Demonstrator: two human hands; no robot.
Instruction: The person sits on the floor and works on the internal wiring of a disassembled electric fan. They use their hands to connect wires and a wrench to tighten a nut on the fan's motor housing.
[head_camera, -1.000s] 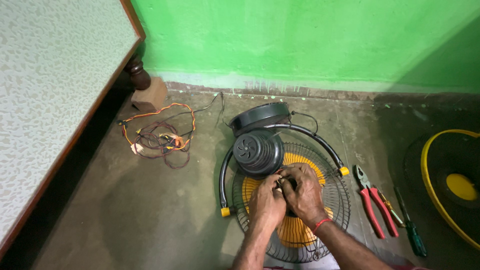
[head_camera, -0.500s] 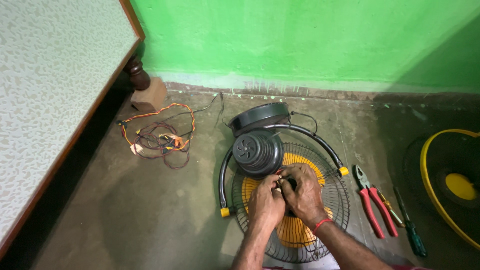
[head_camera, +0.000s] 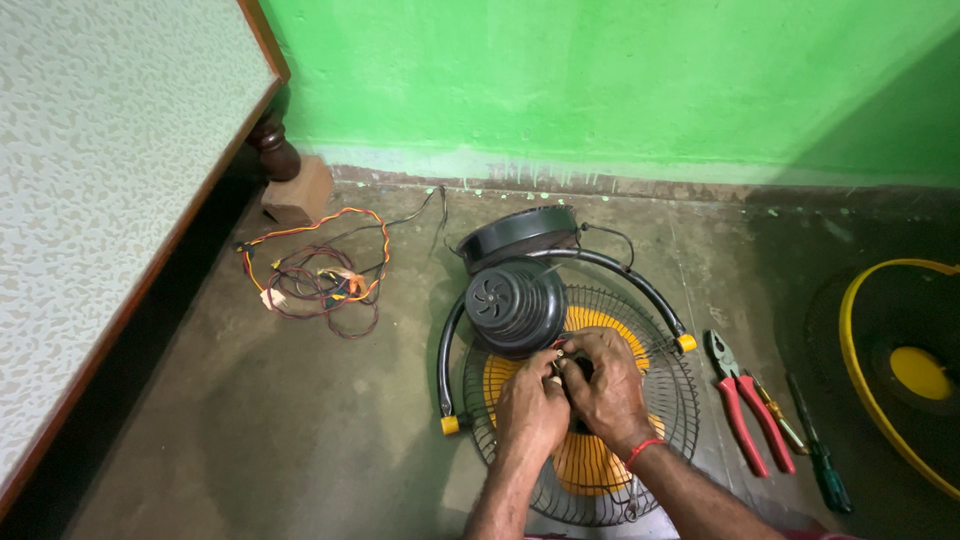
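The grip of both hands is pressed tight together, right over the middle of the fan. In the head view, the left hand (head_camera: 532, 405) and the right hand (head_camera: 603, 385) meet with their fingertips touching, and they seem to pinch one small pale part (head_camera: 556, 368) between them. It is too small for me to tell what it is. The right hand has a red band at the wrist.

The small part sits just below the black motor housing (head_camera: 515, 305), nearly touching it. Both hands are equally close to it, the left one coming from the lower left and the right one from the lower right. The motor lies a little up and to the left of the fingers.

Under the hands lies the round wire fan guard (head_camera: 672, 400), flat on the floor, with yellow fan blades (head_camera: 585, 462) showing through it. A black curved stand tube (head_camera: 640, 285) with yellow end caps bends around the motor.

To the right, well apart from the hands, lie red-handled pliers (head_camera: 745, 405) and a dark screwdriver (head_camera: 818, 462). Farther right is another fan guard with a yellow rim (head_camera: 868, 385). To the left is a tangle of coloured wires (head_camera: 318, 280), near a wooden furniture leg (head_camera: 272, 148) by the green wall (head_camera: 600, 80).
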